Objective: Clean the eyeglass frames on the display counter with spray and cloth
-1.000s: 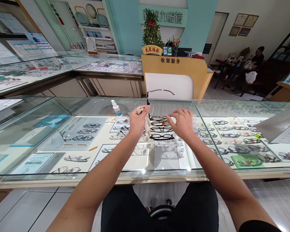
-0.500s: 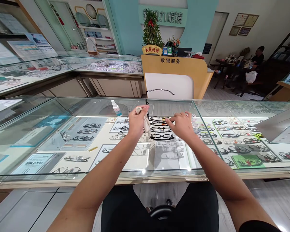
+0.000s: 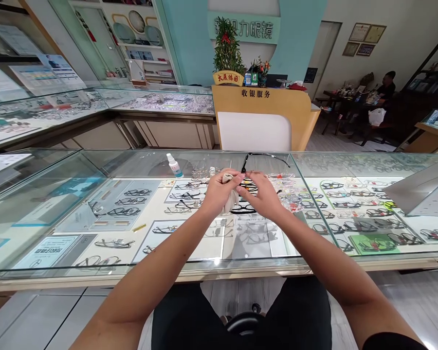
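My left hand (image 3: 216, 193) is closed round a pale cleaning cloth (image 3: 229, 190) above the glass counter (image 3: 95, 214). My right hand (image 3: 260, 192) is pinched on a pair of black-framed glasses (image 3: 264, 157), right against the left hand. One thin temple arm sticks out to the right behind my fingers. The front of the frame is mostly hidden by my hands and the cloth.
A small white spray bottle (image 3: 174, 165) stands on the glass to the left of my hands. Many glasses lie in rows inside the display case (image 3: 354, 214). A wooden cashier desk (image 3: 266, 114) stands beyond the counter. A person (image 3: 386, 87) sits at the far right.
My right hand has moved left and taken hold of the glasses at the left hand. The frame has tipped down and to the right; its temple arm now points right, lower than before.
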`<state>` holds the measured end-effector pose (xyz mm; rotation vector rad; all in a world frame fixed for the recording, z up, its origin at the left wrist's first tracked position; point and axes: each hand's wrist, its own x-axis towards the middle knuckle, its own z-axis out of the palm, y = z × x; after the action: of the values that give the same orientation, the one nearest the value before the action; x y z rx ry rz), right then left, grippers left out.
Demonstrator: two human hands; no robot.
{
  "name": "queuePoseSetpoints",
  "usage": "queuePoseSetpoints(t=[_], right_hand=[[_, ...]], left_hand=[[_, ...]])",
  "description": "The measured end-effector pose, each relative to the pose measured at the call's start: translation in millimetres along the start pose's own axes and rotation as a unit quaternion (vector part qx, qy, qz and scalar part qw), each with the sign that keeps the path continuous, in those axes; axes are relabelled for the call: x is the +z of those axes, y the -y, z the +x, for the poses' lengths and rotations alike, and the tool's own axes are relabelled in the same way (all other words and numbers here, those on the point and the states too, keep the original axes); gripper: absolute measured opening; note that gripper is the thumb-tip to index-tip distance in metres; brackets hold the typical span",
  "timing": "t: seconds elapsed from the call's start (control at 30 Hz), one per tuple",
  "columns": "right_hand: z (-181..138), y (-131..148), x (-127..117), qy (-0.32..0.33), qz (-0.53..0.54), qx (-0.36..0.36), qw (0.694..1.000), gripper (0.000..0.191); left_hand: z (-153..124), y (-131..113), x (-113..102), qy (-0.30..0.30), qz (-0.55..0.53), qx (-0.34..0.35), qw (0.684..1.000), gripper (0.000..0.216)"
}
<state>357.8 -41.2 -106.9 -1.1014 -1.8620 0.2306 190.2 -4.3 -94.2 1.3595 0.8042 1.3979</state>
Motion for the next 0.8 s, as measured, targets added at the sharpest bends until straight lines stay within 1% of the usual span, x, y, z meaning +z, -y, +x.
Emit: queuePoseSetpoints(t=[0.17, 0.3, 0.43, 0.53, 0.6, 0.63, 0.7, 0.73, 0.77, 0.8], right_hand=[[1, -2, 0, -0.003, 0.051, 0.016, 0.999, 0.041], [2, -3, -3, -0.013, 0.075, 0.034, 0.997, 0.036], [3, -4, -5, -0.018, 0.067, 0.047, 0.997, 0.04], [3, -7, -7, -0.033, 0.057, 0.06, 0.996, 0.045], [4, -8, -8, -0.041, 0.058, 0.072, 0.995, 0.045], [4, -9, -9, -0.043, 0.058, 0.075, 0.995, 0.044], [5, -10, -12, -0.046, 0.055, 0.077, 0.994, 0.044], [6, -10, -13, -0.047, 0.051, 0.077, 0.995, 0.045], [6, -10, -14, -0.048, 0.049, 0.075, 0.995, 0.045], [6, -10, -15, -0.049, 0.047, 0.073, 0.995, 0.044]], left_hand=[[-1, 0, -3, 0.039, 0.015, -0.016, 0.999, 0.035], [-1, -5, -7, 0.079, 0.035, -0.01, 0.996, 0.041], [-3, -16, -9, 0.106, 0.072, -0.021, 0.992, 0.052], [0, -25, -15, 0.103, 0.111, -0.011, 0.988, 0.054], [8, -31, -28, 0.069, 0.15, 0.007, 0.986, 0.047], [15, -34, -37, 0.037, 0.17, 0.016, 0.985, 0.041], [32, -38, -64, -0.028, 0.195, 0.025, 0.98, 0.032], [40, -39, -80, -0.085, 0.211, 0.03, 0.973, 0.027], [48, -39, -98, -0.14, 0.242, 0.033, 0.96, 0.021], [55, -38, -116, -0.188, 0.278, 0.012, 0.942, 0.019]])
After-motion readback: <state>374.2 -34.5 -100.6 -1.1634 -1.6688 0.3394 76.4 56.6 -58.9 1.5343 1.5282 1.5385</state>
